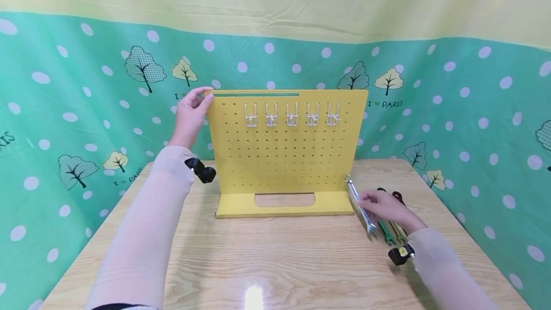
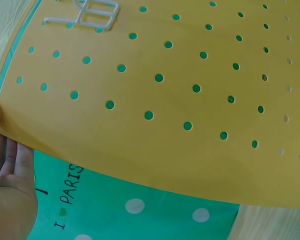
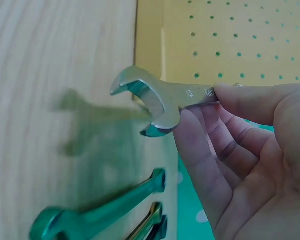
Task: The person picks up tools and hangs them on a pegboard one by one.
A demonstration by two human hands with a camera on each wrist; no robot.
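A yellow pegboard (image 1: pixel 284 171) stands upright on its base. My left hand (image 1: pixel 191 116) pinches its top left corner, thumb in front and fingers behind. Over the table beside the board's right edge, my right hand (image 1: pixel 389 207) holds a silver combination wrench (image 3: pixel 187 95) between thumb and fingers. The wrench's open end points toward the table's front, and its ring end (image 1: pixel 347 178) is close to the board's lower right edge. Beneath and beside that hand lie a green wrench (image 3: pixel 100 217), a gold wrench (image 1: pixel 400 236) and a dark one with a red end (image 1: pixel 398 196), partly covered.
Several white wire hooks (image 1: pixel 292 119) hang in a row on the board's upper part. The base has a cut-out slot at its middle. A wooden table (image 1: pixel 275 252) carries everything, with a green and yellow printed cloth (image 1: pixel 267 56) behind and at both sides.
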